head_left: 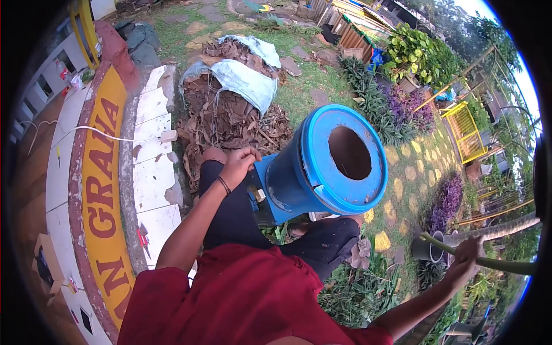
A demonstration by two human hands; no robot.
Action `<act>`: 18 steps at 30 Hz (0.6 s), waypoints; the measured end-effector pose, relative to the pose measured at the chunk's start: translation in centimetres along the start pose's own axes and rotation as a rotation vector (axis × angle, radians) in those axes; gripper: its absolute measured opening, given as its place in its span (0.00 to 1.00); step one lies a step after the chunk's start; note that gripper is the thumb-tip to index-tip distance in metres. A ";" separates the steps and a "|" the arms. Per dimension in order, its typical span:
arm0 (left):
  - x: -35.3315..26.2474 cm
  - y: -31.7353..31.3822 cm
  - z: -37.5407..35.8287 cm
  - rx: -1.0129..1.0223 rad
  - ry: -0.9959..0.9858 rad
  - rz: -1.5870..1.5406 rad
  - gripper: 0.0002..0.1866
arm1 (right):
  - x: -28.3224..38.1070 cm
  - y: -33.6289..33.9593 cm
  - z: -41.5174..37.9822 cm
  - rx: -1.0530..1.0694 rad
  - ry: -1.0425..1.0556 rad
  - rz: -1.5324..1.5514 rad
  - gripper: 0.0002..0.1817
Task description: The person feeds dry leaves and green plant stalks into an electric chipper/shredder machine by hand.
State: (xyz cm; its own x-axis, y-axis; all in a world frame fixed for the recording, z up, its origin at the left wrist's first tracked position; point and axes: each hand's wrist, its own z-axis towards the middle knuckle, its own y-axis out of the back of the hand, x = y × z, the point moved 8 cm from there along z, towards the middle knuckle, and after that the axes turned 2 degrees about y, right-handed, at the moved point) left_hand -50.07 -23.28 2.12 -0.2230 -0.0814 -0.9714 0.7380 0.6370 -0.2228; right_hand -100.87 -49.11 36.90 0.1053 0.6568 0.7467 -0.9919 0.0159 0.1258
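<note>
A blue drum-like machine [287, 172] with a blue lid [374, 167] stands between my knees. The lid has a large round dark opening. My left hand [237, 167] rests by my knee, next to the corner of the blue side panel [269, 175]. Its fingers are curled together, and whatever they might hold is hidden. Out to the right, my right hand [463, 263] is wrapped around a thick green plant stalk [506, 265]. One end of the stalk points toward a grey pot [428, 248]; the other runs out at the right edge.
Dry brown leaves spill from pale blue sacks [244, 83] beyond the machine. To the left runs a tiled ledge [155, 175] with a white cable [109, 135] and red-handled tool [142, 238]. Purple plants [445, 201] and a yellow metal rack [464, 132] stand at right.
</note>
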 end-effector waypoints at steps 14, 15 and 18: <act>18.8 -10.9 -12.0 0.622 0.062 1.183 0.08 | -27.0 -2.8 -34.9 0.336 -1.310 0.109 0.29; 20.3 -10.9 -11.6 0.662 0.086 1.090 0.09 | -27.1 -2.7 -37.9 0.366 -1.379 0.003 0.29; 18.1 -8.9 -9.2 0.844 0.256 0.976 0.15 | -26.1 -2.7 -41.2 0.382 -1.409 -0.201 0.28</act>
State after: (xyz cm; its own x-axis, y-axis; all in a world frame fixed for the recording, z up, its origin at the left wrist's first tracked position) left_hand -66.49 -23.38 -12.73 0.5803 0.3429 -0.7387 0.8108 -0.3286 0.4844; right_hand -103.86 -35.22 -9.86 0.4384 -0.5957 0.6730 -0.8977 -0.3263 0.2960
